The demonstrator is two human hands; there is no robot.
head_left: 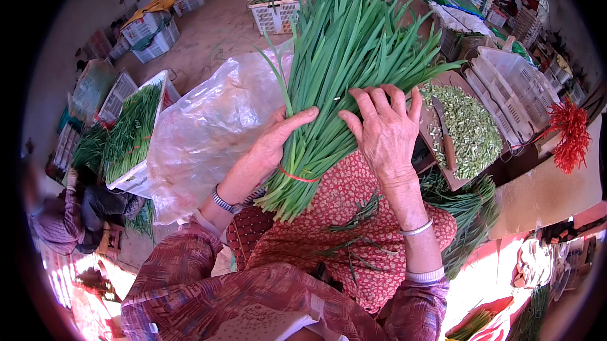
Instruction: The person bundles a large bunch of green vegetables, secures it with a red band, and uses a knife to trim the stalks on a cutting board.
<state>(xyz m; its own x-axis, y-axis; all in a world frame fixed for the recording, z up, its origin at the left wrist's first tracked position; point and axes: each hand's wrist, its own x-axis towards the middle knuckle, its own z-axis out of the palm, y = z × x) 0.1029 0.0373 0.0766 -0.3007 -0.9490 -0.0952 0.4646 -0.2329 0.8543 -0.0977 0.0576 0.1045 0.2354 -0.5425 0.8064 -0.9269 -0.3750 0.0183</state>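
Found the long-leaved green bundle (341, 66) already bound near the stem end with a red band (299, 177). Judged gathering and binding as done at that end. Noted uneven stem tips below the band and loose, fanned leaves above — likely levelling and tidying left over, then setting aside. Saw similar banded greens (133, 120) in the white crate (159, 106) at the left, a probable sign of finished units. Saw unsorted-looking greens (465, 214) beside the lap at the right, apparently left for handling.

Located the bundle upright but slanted, directly in front of the body, with stems toward the lap and leaf tips pointing away. Clasped the left edge above the band with the left hand (278, 132), with the thumb laid across the front and the other fingers hidden behind. Could not tell the exact closure of those hidden fingers. Laid the right hand (386, 127) on the right side, with fingers spread and bent and the thumb apart — in contact with the leaves, without any visible pinch. Left the band clear of both hands.
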